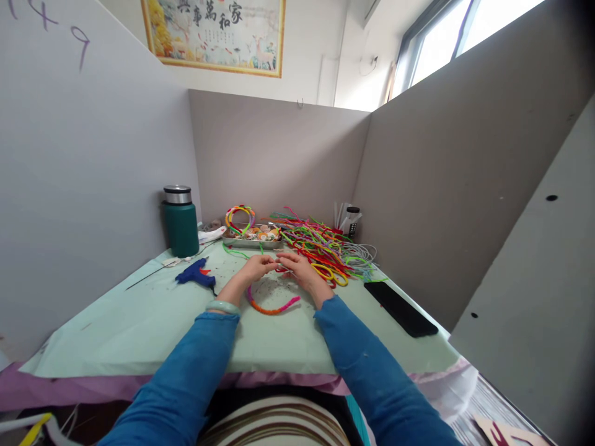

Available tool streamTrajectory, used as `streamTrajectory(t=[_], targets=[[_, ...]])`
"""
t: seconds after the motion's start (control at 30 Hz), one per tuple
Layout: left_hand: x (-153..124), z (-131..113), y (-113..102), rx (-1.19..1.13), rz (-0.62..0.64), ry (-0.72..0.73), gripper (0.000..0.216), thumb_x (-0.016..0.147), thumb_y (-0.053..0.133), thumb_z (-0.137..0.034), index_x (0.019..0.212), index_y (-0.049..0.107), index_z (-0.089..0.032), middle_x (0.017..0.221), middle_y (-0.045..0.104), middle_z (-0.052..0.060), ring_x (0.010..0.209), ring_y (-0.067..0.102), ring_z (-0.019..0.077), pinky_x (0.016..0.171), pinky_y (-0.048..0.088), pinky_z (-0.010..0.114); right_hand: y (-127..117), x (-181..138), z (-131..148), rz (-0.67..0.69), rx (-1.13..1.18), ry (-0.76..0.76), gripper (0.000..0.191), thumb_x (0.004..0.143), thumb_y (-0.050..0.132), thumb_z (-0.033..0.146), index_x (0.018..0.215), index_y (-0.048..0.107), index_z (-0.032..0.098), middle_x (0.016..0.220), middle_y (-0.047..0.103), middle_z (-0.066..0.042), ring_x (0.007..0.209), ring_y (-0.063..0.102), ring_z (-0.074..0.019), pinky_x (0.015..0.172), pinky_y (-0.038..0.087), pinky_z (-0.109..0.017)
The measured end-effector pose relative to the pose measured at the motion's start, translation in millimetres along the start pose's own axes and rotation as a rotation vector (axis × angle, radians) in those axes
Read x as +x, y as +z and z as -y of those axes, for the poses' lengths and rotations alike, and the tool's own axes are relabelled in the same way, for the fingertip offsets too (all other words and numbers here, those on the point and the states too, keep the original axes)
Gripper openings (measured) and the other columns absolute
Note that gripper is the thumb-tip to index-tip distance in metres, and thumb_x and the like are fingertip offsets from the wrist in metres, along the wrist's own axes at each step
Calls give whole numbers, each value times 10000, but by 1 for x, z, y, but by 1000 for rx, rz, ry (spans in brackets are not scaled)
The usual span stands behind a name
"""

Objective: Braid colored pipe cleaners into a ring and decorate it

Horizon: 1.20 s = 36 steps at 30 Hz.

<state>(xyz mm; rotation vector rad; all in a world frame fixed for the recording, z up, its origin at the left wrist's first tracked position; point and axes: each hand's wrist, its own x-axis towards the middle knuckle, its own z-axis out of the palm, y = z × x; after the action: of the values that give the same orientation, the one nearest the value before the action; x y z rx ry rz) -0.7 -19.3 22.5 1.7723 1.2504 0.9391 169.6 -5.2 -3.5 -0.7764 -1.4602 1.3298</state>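
Note:
My left hand (pixel 256 269) and my right hand (pixel 300 270) meet over the middle of the table, with fingertips pinched close together. Between them show a bit of red and a thin pale strip, too small to name. Just below the hands lies a curved, fuzzy pipe-cleaner band (pixel 272 311), coloured purple, orange and pink; its upper part is hidden by my hands. A green pipe cleaner (pixel 236 252) lies beyond my left hand. Red and yellow pipe-cleaner loops (pixel 332 274) lie right beside my right hand.
A blue glue gun (pixel 196 272) and a green bottle (pixel 181 223) stand to the left. At the back are a metal tray (pixel 251 243) of small pieces, a colourful ring (pixel 240 220) and a pile of pipe cleaners (pixel 316 238). A black flat strip (pixel 400 308) lies right.

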Motion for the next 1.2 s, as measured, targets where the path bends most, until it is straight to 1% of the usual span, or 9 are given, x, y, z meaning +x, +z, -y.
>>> streamTrajectory(t=[0.13, 0.27, 0.4, 0.5, 0.67, 0.77, 0.93, 1.07, 1.2], targets=[[0, -1, 0, 8, 7, 21, 319, 645, 636, -451, 726, 599, -144, 508, 374, -62, 448, 279, 67, 442, 188, 223, 0, 1, -4, 94, -138, -25, 371, 724, 683, 401, 1059, 669, 243, 1015, 659, -50, 813, 609, -152, 566, 446, -211], [-3, -4, -1, 25, 21, 16, 303, 636, 637, -433, 707, 598, -141, 489, 360, -67, 450, 284, 69, 446, 189, 221, -2, 0, -4, 154, -256, 5, 349, 720, 687, 426, 976, 693, 189, 777, 649, -23, 583, 530, -86, 466, 348, -190], [-5, -6, 0, -2, 33, 9, 313, 647, 631, -449, 715, 590, -146, 493, 337, -70, 439, 263, 63, 431, 168, 217, -2, 0, -3, 121, -135, 87, 331, 727, 686, 429, 938, 670, 174, 675, 602, 7, 484, 469, -61, 439, 352, -186], [-5, -6, 0, -29, 37, 9, 325, 649, 638, -468, 716, 580, -155, 495, 332, -71, 432, 250, 59, 423, 156, 217, -2, 1, -3, 84, 15, 177, 296, 757, 661, 421, 929, 649, 181, 675, 602, 0, 486, 509, -82, 433, 400, -198], [-5, -5, 0, -52, 32, 12, 354, 637, 655, -493, 720, 576, -158, 500, 341, -72, 434, 250, 55, 416, 158, 212, -4, 2, -1, 38, 113, 188, 194, 794, 637, 324, 898, 650, 161, 778, 652, -42, 531, 549, -91, 434, 438, -199], [-5, -6, 0, -46, 33, 14, 357, 639, 651, -494, 718, 571, -154, 506, 346, -72, 434, 252, 51, 413, 166, 206, -4, 0, 3, 17, 134, 208, 169, 802, 629, 273, 919, 658, 153, 772, 656, -44, 529, 550, -89, 458, 459, -200], [-4, -7, 0, -26, 21, 19, 353, 664, 622, -492, 712, 570, -146, 513, 354, -70, 425, 257, 46, 412, 168, 201, -5, -3, 9, -37, 269, 162, 161, 798, 622, 205, 952, 655, 172, 789, 663, -33, 619, 602, -107, 558, 515, -222], [-1, -4, 0, -28, -52, 10, 328, 674, 613, -475, 709, 562, -153, 499, 361, -73, 411, 257, 45, 409, 170, 202, -7, -2, 8, -33, 303, 142, 205, 786, 600, 132, 980, 647, 181, 828, 683, -37, 677, 635, -120, 604, 530, -239], [2, -1, -1, -56, -93, 14, 326, 675, 621, -472, 728, 566, -155, 508, 394, -69, 398, 269, 43, 402, 177, 206, -8, 0, 6, 8, 329, 145, 162, 832, 577, 193, 973, 650, 165, 829, 693, -53, 684, 648, -123, 617, 531, -240]])
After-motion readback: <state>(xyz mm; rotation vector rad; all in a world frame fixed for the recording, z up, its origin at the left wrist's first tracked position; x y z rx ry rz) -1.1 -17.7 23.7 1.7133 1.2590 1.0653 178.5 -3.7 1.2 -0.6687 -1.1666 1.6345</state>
